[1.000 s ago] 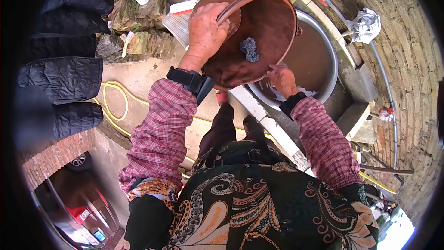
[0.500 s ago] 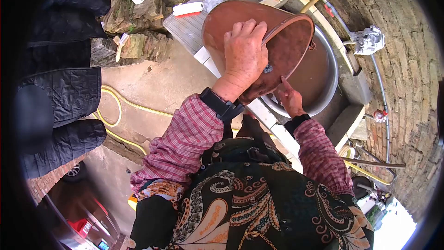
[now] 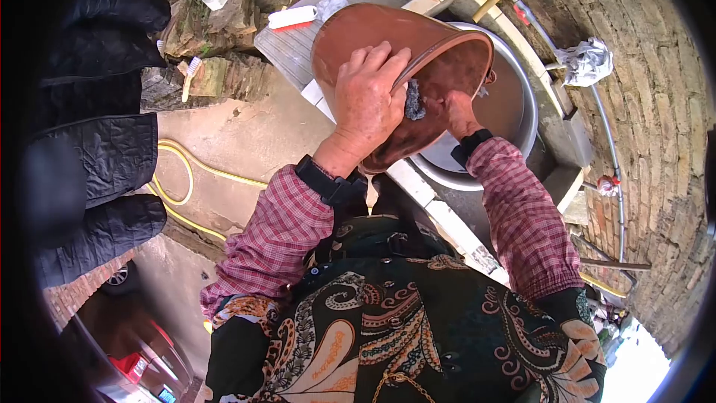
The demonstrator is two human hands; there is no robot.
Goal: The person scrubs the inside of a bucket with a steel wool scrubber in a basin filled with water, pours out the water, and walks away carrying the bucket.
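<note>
A reddish-brown bucket (image 3: 373, 34) is tipped on its side over a metal basin (image 3: 531, 116), its mouth facing right. My left hand (image 3: 369, 97) is closed over the near rim, fingers lying on the outer wall. Just inside that rim, by my left hand, sits a fuzzy dark grey-blue wad (image 3: 415, 102), perhaps a scrubbing pad. My right hand (image 3: 461, 114) reaches into the bucket's mouth with curled fingers, close to the inner wall. Its fingertips and anything in them are hidden. Brownish water (image 3: 507, 97) lies in the basin.
The basin sits in a stone-edged sink (image 3: 563, 123) against a brick wall (image 3: 649, 105). A white brush (image 3: 292, 18) lies on the ridged slab (image 3: 287, 49). A yellow hose (image 3: 179, 198) curves over the ground. Dark jackets (image 3: 97, 157) hang at left.
My right hand has moved from the bucket's lower rim into its mouth. More of the grey-blue wad shows. The bucket and my left hand appear slightly further left in view.
</note>
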